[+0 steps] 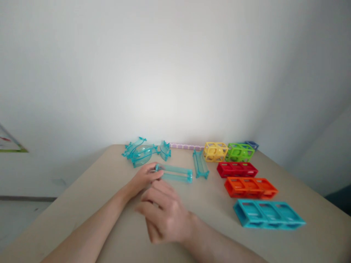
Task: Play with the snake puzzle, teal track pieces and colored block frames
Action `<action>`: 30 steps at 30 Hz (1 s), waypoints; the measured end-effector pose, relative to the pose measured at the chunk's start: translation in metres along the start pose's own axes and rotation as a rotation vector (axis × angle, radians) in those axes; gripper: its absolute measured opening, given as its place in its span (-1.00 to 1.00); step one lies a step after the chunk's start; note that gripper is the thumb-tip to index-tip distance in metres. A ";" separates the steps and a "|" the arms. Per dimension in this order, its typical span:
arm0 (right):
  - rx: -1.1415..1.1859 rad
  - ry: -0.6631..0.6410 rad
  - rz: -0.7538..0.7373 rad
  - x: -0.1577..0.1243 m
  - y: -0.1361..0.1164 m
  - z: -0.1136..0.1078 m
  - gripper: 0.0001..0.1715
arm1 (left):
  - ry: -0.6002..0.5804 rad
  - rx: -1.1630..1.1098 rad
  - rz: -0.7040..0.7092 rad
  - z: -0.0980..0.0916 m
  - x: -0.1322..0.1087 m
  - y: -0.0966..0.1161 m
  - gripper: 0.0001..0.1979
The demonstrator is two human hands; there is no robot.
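Note:
At the middle of the table, my left hand grips the left end of a see-through teal plastic piece, long with clip-like ends, lying roughly level. My right hand is nearer to me, just below it, somewhat blurred. Its fingers curl inward, and whatever they may hold is hidden. Another straight teal piece lies to the right of the held one. Beyond my left hand are several curved teal pieces in a loose cluster, with a small one at their right.
On the right stand open block frames: yellow, green, red, orange, blue, with a dark blue one behind. A lilac patterned strip runs along the wall at the table's back edge.

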State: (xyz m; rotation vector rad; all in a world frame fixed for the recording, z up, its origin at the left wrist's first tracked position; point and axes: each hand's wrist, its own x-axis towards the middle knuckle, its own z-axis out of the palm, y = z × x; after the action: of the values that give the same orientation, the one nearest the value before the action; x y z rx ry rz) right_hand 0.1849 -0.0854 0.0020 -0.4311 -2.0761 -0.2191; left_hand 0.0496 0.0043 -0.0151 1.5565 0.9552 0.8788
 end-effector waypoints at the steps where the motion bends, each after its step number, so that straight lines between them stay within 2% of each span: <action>1: 0.014 -0.059 -0.036 0.000 -0.004 0.007 -0.85 | -0.068 0.076 0.000 0.002 -0.001 0.001 -0.62; 4: 0.020 -0.210 -0.131 -0.001 -0.009 0.025 -0.89 | -0.236 0.254 0.106 0.008 -0.001 0.000 -0.60; 8: 0.038 -0.323 -0.177 -0.002 -0.010 0.035 -0.85 | -0.392 0.330 0.284 0.018 0.002 -0.007 -0.63; 12: 0.031 -0.377 -0.155 -0.001 -0.009 0.032 -0.81 | -0.461 0.330 0.376 0.031 0.001 -0.012 -0.58; 15: 0.012 -0.404 -0.144 0.000 -0.008 0.028 -0.77 | -0.493 0.327 0.372 0.040 -0.001 -0.011 -0.51; 20: 0.012 -0.397 -0.152 -0.002 -0.007 0.030 -0.77 | -0.492 0.316 0.394 0.046 -0.001 -0.014 -0.60; 25: 0.022 -0.379 -0.134 -0.005 -0.005 0.036 -0.73 | -0.380 0.360 0.426 0.045 0.003 -0.020 -0.69; 28: 0.015 -0.404 -0.118 -0.006 -0.005 0.036 -0.73 | -0.344 0.348 0.405 0.045 0.003 -0.020 -0.69; 30: 0.018 -0.425 -0.115 -0.005 -0.005 0.035 -0.73 | -0.317 0.304 0.393 0.044 0.003 -0.021 -0.63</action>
State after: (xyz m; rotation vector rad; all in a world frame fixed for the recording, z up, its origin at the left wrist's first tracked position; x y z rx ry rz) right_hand 0.1574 -0.0800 -0.0204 -0.3699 -2.5219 -0.1880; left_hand 0.0877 -0.0083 -0.0427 2.1200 0.5791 0.7411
